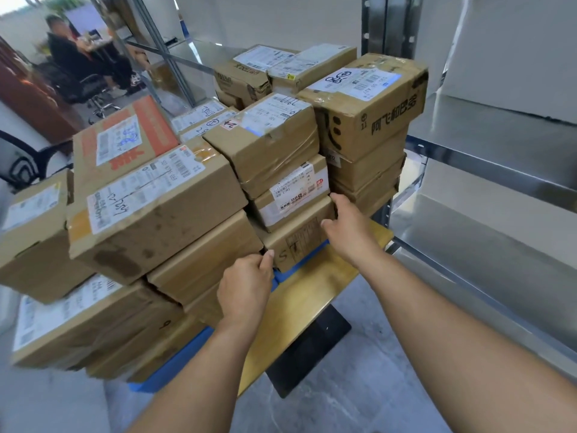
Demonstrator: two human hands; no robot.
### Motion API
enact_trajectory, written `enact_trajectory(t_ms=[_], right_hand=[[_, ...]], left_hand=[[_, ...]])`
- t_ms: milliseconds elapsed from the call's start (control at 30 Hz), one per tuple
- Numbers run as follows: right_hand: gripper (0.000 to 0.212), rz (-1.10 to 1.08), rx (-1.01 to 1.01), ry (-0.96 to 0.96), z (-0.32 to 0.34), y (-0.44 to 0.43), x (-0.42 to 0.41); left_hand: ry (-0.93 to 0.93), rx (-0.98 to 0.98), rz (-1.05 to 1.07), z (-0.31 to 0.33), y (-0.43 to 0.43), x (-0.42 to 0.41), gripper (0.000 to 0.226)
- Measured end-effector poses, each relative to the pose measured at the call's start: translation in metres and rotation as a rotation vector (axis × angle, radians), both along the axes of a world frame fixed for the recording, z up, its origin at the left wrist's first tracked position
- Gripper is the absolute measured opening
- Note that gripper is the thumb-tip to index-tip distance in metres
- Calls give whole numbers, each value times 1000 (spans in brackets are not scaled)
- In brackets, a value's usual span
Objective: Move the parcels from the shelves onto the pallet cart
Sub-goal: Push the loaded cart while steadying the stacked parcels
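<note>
Cardboard parcel (296, 245) at frame centre lies between the hands, long axis lower-left to upper-right, left hand (246, 289) gripping its near corner, right hand (348, 228) its far end.

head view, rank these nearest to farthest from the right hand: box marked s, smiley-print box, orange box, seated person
1. box marked S, low at the front, gripped by the right hand.
2. smiley-print box, top of the right stack behind.
3. orange box, back left of the pile.
4. seated person, far background, upper left.
</note>
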State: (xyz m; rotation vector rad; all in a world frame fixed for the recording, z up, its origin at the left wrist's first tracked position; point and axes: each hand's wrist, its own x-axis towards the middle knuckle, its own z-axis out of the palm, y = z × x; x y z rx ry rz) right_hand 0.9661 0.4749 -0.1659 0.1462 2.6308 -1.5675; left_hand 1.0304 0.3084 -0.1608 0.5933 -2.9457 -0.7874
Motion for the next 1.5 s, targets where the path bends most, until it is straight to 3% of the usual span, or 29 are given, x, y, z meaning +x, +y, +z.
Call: enact_trajectory(t_ms=[200,367,533,733,1000,1300,1500], right_hand=[[56,41,16,5,0,-3,4],[50,-5,20,43,0,14,13],[26,-131,125,77,-5,54,15],[39,-213,197,36,-1,91,-8],[51,-185,247,-56,4,121,-61],[46,-147,129,-101,-2,126,-89],[56,-100,29,-57,-8,110,-90]], left_hand=[[-15,-26,20,3,-3,3,47],[-24,-96,-161,37,15,16,41],[276,-131,-459,94,54,11,30],[565,-283,-658,137,90,-38,53],[290,-592,-669,158,101,-88,76],[251,-591,-698,158,97,-94,58],[294,-491,-628,156,95,-103,39]])
